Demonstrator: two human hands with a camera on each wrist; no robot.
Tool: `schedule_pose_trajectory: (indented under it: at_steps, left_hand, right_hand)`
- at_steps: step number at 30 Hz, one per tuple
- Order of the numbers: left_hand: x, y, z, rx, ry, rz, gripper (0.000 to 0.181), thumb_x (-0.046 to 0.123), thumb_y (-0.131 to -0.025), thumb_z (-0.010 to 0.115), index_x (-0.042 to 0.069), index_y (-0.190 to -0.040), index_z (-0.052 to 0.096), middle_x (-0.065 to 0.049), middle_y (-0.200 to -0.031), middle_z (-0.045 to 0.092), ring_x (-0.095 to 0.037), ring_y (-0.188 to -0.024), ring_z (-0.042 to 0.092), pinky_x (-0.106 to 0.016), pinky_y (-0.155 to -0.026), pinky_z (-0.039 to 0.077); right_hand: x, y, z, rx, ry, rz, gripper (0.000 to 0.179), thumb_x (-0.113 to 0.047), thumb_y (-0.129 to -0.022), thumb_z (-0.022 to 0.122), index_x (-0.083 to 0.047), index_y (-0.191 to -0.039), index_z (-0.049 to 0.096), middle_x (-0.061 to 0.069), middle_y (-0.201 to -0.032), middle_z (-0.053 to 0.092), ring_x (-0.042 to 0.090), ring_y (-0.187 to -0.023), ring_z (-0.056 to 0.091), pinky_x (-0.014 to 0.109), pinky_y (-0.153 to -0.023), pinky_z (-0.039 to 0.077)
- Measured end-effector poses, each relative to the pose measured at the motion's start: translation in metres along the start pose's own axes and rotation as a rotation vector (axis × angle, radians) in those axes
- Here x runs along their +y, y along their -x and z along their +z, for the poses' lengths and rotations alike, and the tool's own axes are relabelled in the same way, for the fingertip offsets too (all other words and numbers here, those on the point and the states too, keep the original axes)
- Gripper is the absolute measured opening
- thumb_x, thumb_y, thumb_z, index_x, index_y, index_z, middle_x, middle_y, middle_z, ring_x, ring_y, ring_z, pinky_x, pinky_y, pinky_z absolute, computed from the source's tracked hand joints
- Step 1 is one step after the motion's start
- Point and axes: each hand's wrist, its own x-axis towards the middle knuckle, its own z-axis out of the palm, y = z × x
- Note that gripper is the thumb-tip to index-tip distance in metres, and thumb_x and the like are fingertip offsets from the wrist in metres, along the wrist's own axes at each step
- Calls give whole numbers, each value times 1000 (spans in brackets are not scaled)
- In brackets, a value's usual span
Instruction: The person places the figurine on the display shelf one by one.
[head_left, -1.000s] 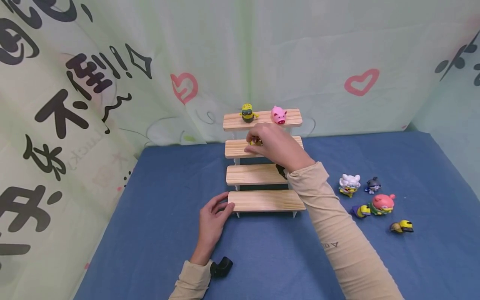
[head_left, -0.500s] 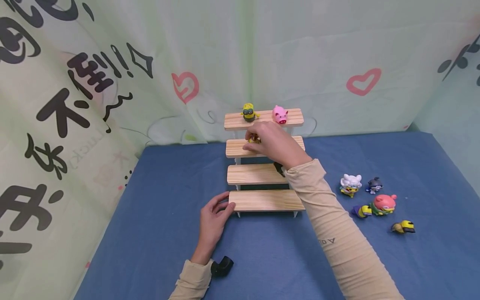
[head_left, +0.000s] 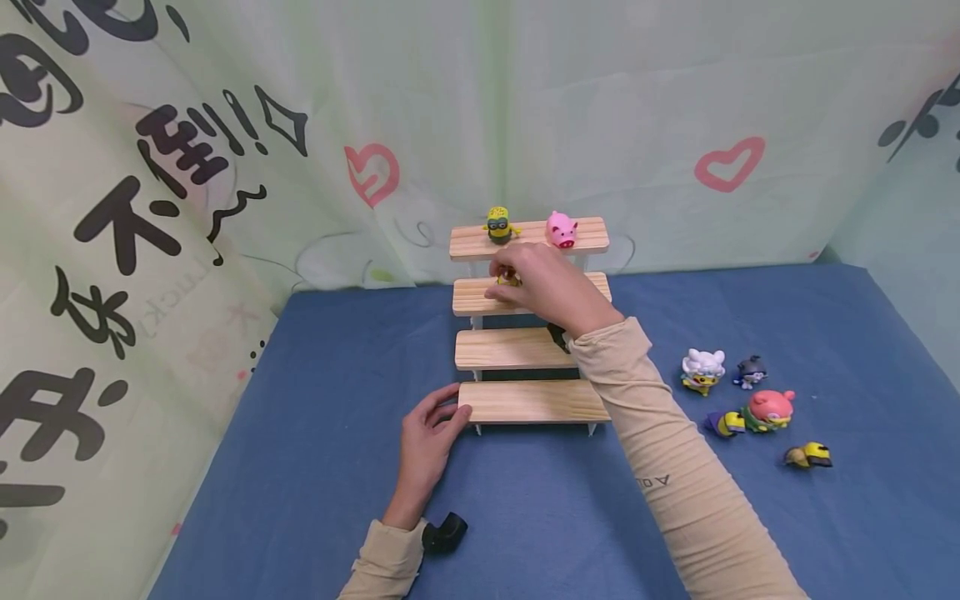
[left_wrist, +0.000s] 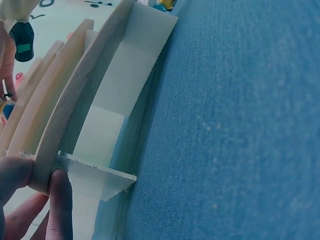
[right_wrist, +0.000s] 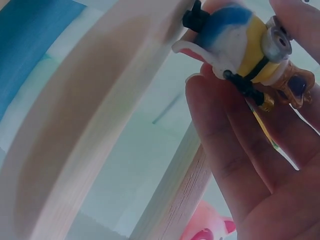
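Note:
A small Minion figurine [right_wrist: 237,47] with a gold crown, goggles and a white and blue outfit is pinched between the thumb and fingers of my right hand [head_left: 553,287]. It is close over the left half of the second board from the top [head_left: 471,298] of a four-step wooden display stand, mostly covered by the fingers in the head view. My left hand [head_left: 427,442] grips the left end of the lowest board [head_left: 536,402]; in the left wrist view its fingers [left_wrist: 61,210] pinch that end from both faces, beside a clear plastic support [left_wrist: 102,177].
On the top board stand another Minion figurine [head_left: 498,225] and a pink pig [head_left: 562,230]. Several figurines lie or stand on the blue cloth [head_left: 337,375] at right, including a white-hatted one [head_left: 702,371] and a pink-headed one [head_left: 770,408]. A printed curtain [head_left: 600,100] hangs behind.
My right hand has shifted slightly left and up with the Minion figurine, still over the second board. The left hand keeps its grip on the lowest board.

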Motion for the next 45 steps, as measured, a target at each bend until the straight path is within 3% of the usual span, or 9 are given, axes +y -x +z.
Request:
schedule_pose_trajectory:
  at_steps: [22,31,45]
  left_hand:
    - [0,0,1,-6,-5,13,41,13,-89,75,4,-127,64,-17,-117,69,-26,-95,72,-23,-80,57]
    - [0,0,0,-6,-1,12,41,14,-90,75,3,-128,64,-17,-119,68,-25,-97,71,-22,-81,57]
    - [-2,-1,1,17,-22,24,42,14,-89,75,1,-128,64,-17,-123,67,-24,-99,70,-22,-80,57]
  right_hand:
    - [3,3,-2,17,7,-20,34,-23,-88,77,-1,-112,67,13,-109,67,24,-94,63,38,-88,54]
    - [3,6,-4,48,-9,-43,36,-22,-87,79,0,-113,66,14,-110,64,26,-96,65,37,-86,54]
    - [-1,17,-15,123,-14,-116,35,-17,-85,81,-1,-112,67,13,-117,60,27,-110,57,40,-94,50]
